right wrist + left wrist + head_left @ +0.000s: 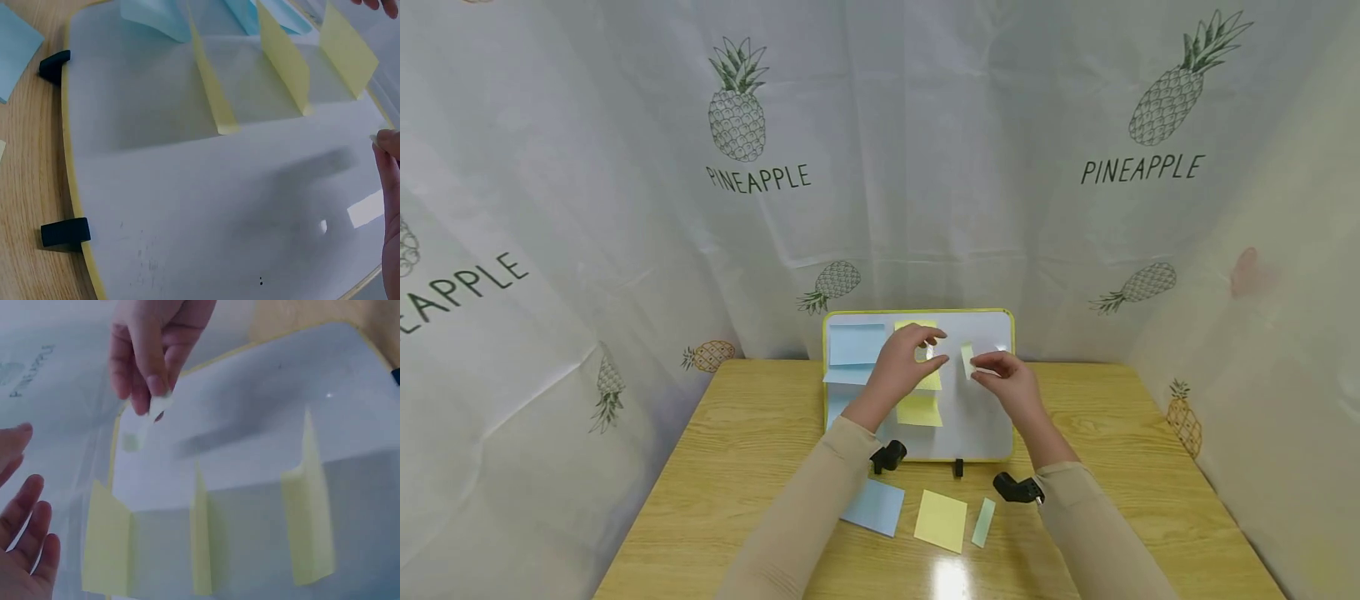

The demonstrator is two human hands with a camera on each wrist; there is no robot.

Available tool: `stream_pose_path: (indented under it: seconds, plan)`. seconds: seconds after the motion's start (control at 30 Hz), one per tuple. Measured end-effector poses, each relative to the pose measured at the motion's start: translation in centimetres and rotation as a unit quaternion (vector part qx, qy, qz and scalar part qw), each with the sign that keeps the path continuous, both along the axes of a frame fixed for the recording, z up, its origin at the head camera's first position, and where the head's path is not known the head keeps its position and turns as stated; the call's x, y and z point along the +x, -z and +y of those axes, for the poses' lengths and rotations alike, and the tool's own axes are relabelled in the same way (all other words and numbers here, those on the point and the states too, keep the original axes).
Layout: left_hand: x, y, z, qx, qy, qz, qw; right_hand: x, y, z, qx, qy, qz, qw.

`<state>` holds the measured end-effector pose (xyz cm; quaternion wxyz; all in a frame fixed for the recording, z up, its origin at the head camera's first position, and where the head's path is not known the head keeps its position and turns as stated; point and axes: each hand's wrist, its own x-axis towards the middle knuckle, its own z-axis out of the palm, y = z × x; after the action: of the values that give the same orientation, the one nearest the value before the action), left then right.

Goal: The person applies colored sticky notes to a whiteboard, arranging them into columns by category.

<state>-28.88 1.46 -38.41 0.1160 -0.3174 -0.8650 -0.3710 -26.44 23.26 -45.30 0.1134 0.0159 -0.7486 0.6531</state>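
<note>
A small whiteboard (977, 425) with a yellow rim stands propped on the table. In the head view my right hand (1011, 387) pinches a narrow pale green sticky note (967, 358) between thumb and fingertips, in front of the board's right part. My left hand (898, 367) is held before the middle column with its fingers apart and relaxed; the left wrist view shows those fingers (28, 550) holding nothing. Several yellow sticky notes (284, 69) stick out from the board in a column. Blue sticky notes (857, 343) hang at its left, partly hidden by my left arm.
On the table in front lie a blue sticky-note pad (880, 508), a yellow pad (941, 521) and a narrow green pad (982, 522). Black feet (65, 232) hold the board's lower edge. A pineapple-printed curtain (925, 167) hangs behind the table.
</note>
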Motion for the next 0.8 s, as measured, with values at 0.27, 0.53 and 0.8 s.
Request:
stream_pose_path:
  seconds: [0.27,0.53,0.8]
  plan:
    - [-3.4,0.3,0.4,-0.014,-0.041,-0.039,0.9983,-2.0,-0.4,-0.7,-0.020,0.022,0.020,0.9994]
    - [-4.6,1.5,1.2,-0.026,-0.048,-0.080,0.9953,-3.1,-1.4,-1.1,-0.004,0.033,-0.024,0.9992]
    - [-5.2,2.0,1.9,-0.024,-0.048,-0.120,0.9913,-4.1,-0.9,-1.6,-0.055,0.017,-0.034,0.9978]
